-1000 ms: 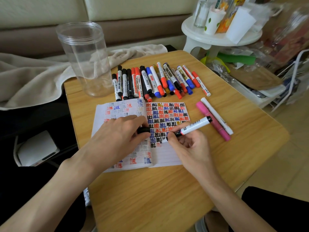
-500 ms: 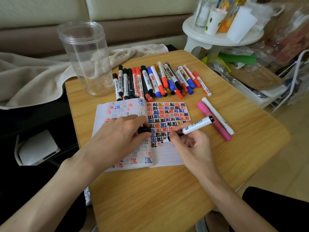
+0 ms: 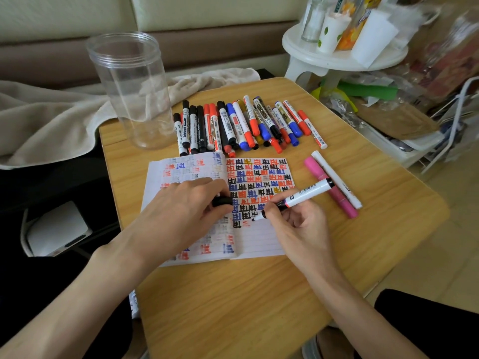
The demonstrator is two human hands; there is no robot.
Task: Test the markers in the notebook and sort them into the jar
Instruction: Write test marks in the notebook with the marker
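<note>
Wooden table (image 3: pixel 259 294) fills the view, and at its far left corner stands the clear jar (image 3: pixel 129 92), upright and holding nothing. Open notebook (image 3: pixel 259 237) lies in the middle, its right page packed with red, blue and black test marks. Just beyond it, a row of markers (image 3: pixel 243 125) lies side by side; a pink marker (image 3: pixel 334 193) and a white one (image 3: pixel 337 180) rest to the right. Left hand (image 3: pixel 181 216) presses the left page, fingers pinching a black cap (image 3: pixel 222 202). Right hand (image 3: pixel 298 229) grips a white-barrelled marker (image 3: pixel 305 193), tip touching the page.
</note>
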